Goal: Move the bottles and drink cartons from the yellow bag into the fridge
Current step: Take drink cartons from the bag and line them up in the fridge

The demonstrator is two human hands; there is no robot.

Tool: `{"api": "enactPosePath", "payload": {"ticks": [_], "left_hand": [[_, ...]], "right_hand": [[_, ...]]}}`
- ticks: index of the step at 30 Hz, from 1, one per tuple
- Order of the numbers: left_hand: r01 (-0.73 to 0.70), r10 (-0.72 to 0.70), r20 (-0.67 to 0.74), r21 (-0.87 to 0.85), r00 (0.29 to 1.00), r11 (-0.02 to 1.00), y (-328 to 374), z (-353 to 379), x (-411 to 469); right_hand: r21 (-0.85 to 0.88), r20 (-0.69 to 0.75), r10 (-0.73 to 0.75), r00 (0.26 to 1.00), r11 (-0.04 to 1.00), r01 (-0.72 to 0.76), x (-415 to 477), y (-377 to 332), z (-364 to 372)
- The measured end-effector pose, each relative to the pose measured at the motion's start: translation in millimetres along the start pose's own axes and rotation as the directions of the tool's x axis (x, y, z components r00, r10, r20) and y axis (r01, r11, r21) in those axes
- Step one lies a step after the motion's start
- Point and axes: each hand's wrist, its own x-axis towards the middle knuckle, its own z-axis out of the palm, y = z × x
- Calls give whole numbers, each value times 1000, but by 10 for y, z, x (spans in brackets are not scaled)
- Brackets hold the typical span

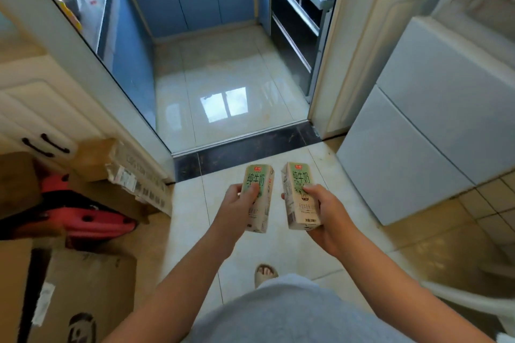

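Note:
I hold two small green-and-cream milk cartons upright in front of me over the tiled floor. My left hand grips the left carton, thumb across its front. My right hand grips the right carton from its right side. The white fridge stands at the right, both of its doors closed. The yellow bag is not in view.
A kitchen doorway with a dark threshold lies straight ahead, a glass sliding door at its left. Cardboard boxes and a red object crowd the left floor. A white chair edge shows at the lower right.

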Motion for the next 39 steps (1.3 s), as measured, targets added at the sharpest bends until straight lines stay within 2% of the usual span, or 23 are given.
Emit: {"api": "enactPosePath", "payload": {"ticks": [7, 15, 22, 29, 33, 39], "left_hand": [[6, -4, 79, -16, 997, 1000, 777, 398, 927], [-28, 7, 342, 59, 940, 998, 1556, 1151, 2106], [-148, 24, 591, 162, 806, 976, 2402, 2063, 3039], [-343, 101, 730, 190, 675, 920, 3090, 3064, 3439], [-433, 177, 778, 132, 603, 892, 3475, 3588, 3468], [-545, 352, 797, -35, 490, 837, 4102, 4334, 3366]], "right_hand": [[80, -66, -84, 994, 993, 89, 586, -797, 96], [183, -250, -231, 940, 942, 280, 1203, -1682, -84], [166, -446, -371, 815, 860, 483, 1636, -2642, -282], [159, -634, -433, 641, 738, 656, 1818, -3484, -535], [125, -695, -469, 545, 668, 734, 1780, -3974, -733], [15, -660, -614, 432, 564, 825, 1604, -4784, -1071]]}}
